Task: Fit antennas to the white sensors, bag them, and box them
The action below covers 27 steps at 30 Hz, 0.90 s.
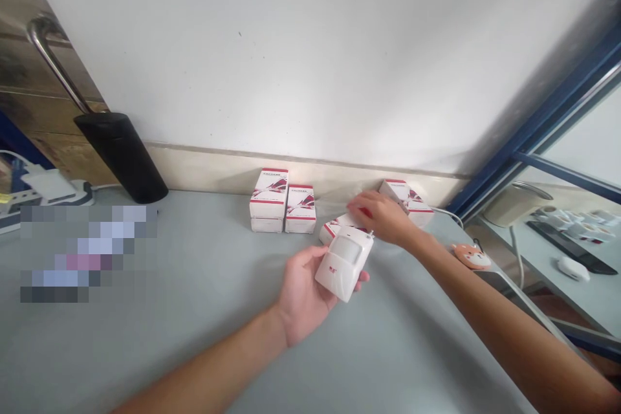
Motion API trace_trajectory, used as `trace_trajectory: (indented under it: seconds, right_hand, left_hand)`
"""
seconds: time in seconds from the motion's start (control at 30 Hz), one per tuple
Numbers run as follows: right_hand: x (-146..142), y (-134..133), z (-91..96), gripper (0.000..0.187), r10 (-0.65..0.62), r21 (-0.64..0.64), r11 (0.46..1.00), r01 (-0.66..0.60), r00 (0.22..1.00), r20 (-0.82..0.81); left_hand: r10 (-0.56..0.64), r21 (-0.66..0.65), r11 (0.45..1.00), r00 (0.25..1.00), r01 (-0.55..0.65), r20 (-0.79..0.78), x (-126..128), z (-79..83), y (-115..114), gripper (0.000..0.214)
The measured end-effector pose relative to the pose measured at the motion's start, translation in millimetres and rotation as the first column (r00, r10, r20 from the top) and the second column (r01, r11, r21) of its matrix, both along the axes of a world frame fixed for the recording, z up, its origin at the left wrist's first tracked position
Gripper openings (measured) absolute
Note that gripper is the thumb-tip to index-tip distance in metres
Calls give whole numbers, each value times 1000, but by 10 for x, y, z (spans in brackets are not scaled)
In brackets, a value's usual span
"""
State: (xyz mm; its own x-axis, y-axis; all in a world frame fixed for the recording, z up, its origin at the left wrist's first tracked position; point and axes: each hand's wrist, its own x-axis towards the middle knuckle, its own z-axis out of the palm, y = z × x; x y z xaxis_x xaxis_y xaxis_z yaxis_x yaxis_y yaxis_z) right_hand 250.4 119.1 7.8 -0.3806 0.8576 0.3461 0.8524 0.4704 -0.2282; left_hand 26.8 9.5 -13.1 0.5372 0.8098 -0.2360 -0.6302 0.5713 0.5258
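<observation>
Left hand [308,291] clasped about a white sensor [342,265], thumb at one edge, fingertips at the other. Should the clasp loosen, the sensor could slip to the desk [218,265]; its antenna [370,234], near the right hand [385,217], might snag there. The sensor lies face up across the left palm. Right hand at a box [330,230] beyond; from here, I cannot tell whether it grips.

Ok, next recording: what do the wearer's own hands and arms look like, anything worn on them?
Both the left hand and right hand are ungloved. No watch, bracelet or cable shows at either wrist, and no sleeve covers the visible forearms. Some fingers are hidden, so rings can't be ruled out.
</observation>
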Motion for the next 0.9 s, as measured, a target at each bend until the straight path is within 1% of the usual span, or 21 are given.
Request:
trace_trajectory:
  seconds: [0.03, 0.07, 0.13, 0.2, 0.27, 0.3, 0.37, 0.43, 0.5, 0.53, 0.57, 0.6, 0.67, 0.73, 0.83, 0.87, 0.9]
  right_hand:
    - [20, -48, -41, 30, 51, -35, 998, -50, 997, 53]
    - [42, -91, -80, 32, 66, -59, 996, -61, 995, 73]
    - [81, -160, -139, 34, 43, -64, 997, -38, 996, 72]
    - [104, -206, -158, 35, 33, -59, 998, -30, 997, 63]
    - [105, -235, -137, 36, 17, -25, 1000, -17, 1000, 4]
    - [98, -249, -115, 36, 12, -5, 1000, -12, 999, -51]
    - [72, -288, -65, 37, 12, 11, 1000, -10, 977, -213]
    - [39, -355, -26, 42, 8, -45, 999, -30, 906, -423]
    - [5, -454, -16, 50, -33, -164, 982, -90, 780, -625]
    - [-11, -510, -20, 54, -62, -236, 961, -146, 715, -697]
    - [-27, -565, -28, 56, -92, -304, 928, -213, 661, -745]
    - [-43, -617, -37, 58, -119, -362, 890, -279, 623, -773]
    - [-76, -696, -50, 55, -161, -439, 815, -378, 581, -798]
    - [-104, -730, -55, 46, -187, -465, 772, -433, 545, -817]
    - [-96, -691, -57, 37, -240, -475, 742, -474, 473, -848]
    - [-67, -659, -53, 37, -270, -473, 748, -466, 437, -858]
    - [-22, -620, -44, 39, -299, -463, 768, -444, 391, -871]
  left_hand:
    - [-5, -3, 1000, 1000, 5, 14, 4, 3, -3, 48]
    - [-19, -6, 1000, 999, 19, 34, 8, 6, -7, 50]
    - [-66, -10, 998, 995, 66, 71, 13, 10, -15, 55]
    - [-98, -12, 995, 992, 100, 82, 18, 13, -19, 57]
    - [-89, -11, 996, 994, 89, 61, 25, 20, -21, 57]
    - [-75, -10, 997, 996, 76, 47, 28, 24, -22, 57]
    - [-52, -12, 999, 998, 52, 21, 33, 35, -25, 57]
    - [-29, -19, 999, 1000, 29, 7, 33, 43, -25, 59]
    - [8, -26, 1000, 1000, -8, -4, 27, 47, -21, 61]
    - [30, -26, 999, 999, -30, -12, 22, 48, -17, 62]
    - [46, -21, 999, 999, -46, -22, 17, 49, -12, 62]
    - [55, -9, 998, 998, -55, -33, 11, 51, -5, 61]
    - [65, 25, 998, 996, -64, -59, 1, 56, 10, 57]
    - [64, 51, 997, 994, -60, -84, -5, 62, 23, 53]
    - [34, 68, 997, 993, -26, -116, -2, 60, 23, 52]
    - [6, 78, 997, 992, 4, -129, 3, 52, 15, 52]
    - [-28, 90, 995, 989, 41, -143, 8, 39, 4, 52]
